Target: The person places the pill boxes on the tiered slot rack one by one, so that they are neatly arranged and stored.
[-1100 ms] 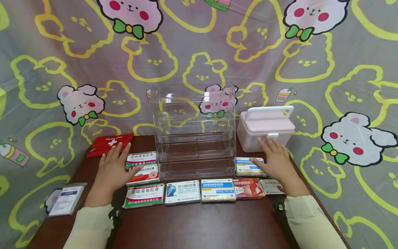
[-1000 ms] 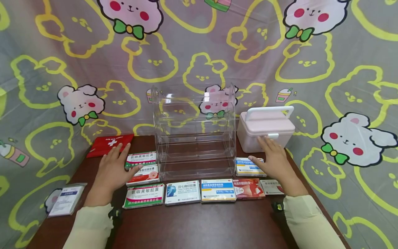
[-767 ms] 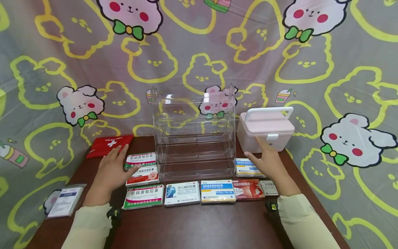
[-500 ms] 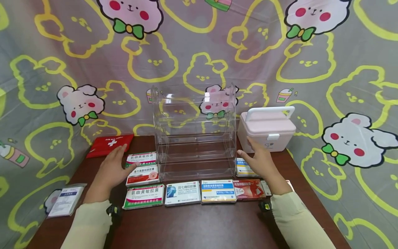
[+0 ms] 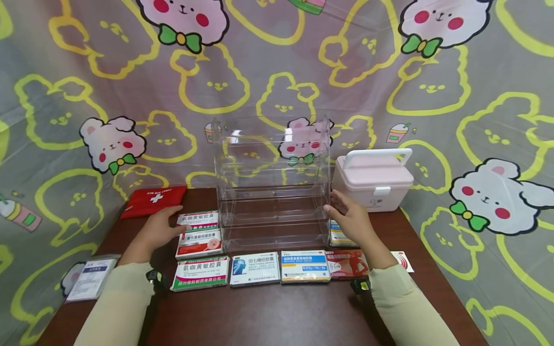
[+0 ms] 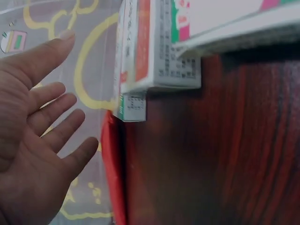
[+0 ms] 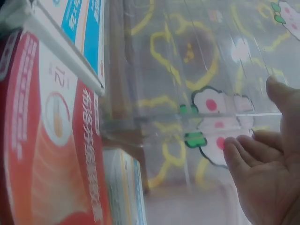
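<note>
A clear acrylic tiered rack (image 5: 272, 242) stands mid-table. My left hand (image 5: 157, 229) hovers with relaxed fingers to the left of it, beside a green-and-white medicine box (image 5: 198, 220) and a red-and-white medicine box (image 5: 200, 245). My right hand (image 5: 354, 222) is close to the rack's right side, fingers loosely bent and holding nothing; whether it touches the rack I cannot tell. That hand partly covers a blue-and-white medicine box (image 5: 338, 235). In the right wrist view, the palm (image 7: 267, 183) faces the rack. The left wrist view shows the left palm (image 6: 33, 140) bare.
In front of the rack lies a row of medicine boxes, among them a green-and-white one (image 5: 200, 274), a white one (image 5: 254, 268) and a red one (image 5: 344, 264). A red first aid pouch (image 5: 151, 202), a pink carry case (image 5: 374, 185) and a white packet (image 5: 93, 278) lie around.
My right hand has moved left, from in front of the pink case toward the rack's right side. My left hand has lowered slightly, its fingers turning inward toward the rack.
</note>
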{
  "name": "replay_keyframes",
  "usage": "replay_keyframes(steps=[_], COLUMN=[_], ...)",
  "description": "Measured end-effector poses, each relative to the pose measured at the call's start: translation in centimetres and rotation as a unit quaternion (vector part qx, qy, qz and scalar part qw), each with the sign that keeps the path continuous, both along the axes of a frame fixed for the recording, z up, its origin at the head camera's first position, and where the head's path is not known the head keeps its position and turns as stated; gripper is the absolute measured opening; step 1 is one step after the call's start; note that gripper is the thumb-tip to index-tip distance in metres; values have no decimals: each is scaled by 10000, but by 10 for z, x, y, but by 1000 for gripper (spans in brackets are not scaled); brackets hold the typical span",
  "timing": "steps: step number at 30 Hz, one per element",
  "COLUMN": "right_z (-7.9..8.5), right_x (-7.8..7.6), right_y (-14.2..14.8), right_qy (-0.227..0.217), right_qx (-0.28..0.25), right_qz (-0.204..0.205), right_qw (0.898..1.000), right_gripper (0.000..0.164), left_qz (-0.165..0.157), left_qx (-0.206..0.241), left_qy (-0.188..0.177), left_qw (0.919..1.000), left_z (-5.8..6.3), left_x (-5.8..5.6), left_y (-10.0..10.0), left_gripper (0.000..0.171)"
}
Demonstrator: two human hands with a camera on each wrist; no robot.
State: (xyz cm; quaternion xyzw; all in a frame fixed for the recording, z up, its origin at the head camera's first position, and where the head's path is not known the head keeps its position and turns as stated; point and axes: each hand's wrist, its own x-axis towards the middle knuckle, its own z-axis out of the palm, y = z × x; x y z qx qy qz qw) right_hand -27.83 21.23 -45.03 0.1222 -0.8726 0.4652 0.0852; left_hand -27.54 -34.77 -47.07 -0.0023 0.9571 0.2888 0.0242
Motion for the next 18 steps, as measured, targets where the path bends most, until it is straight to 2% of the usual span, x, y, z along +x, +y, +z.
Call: replay_keyframes(steps=[5,8,12,18], right_z=[-2,-3,-3,-4], right_x=[-1,-1,0,-2], right_y=[-8,-12,-14,-16], right_qy=[-81,-129,-193,-129], right_qx=[-286,-303,-276,-367], right_qz=[-87,-156,-225,-408], right_qw=[9995,9993,9992,9984], right_gripper=[64,62,60,50], left_qz=[15,-44,-149,-413], left_qx=[345,368,295,44], left_qy=[-417,-636,-846,-935], left_qw=[9985,9973,9959,9948], left_z=[-6,-9,-11,-12], left_x=[-7,-11,-16,-25], left_y=[-12,-19,-27,-29], left_gripper=[91,91,91,87])
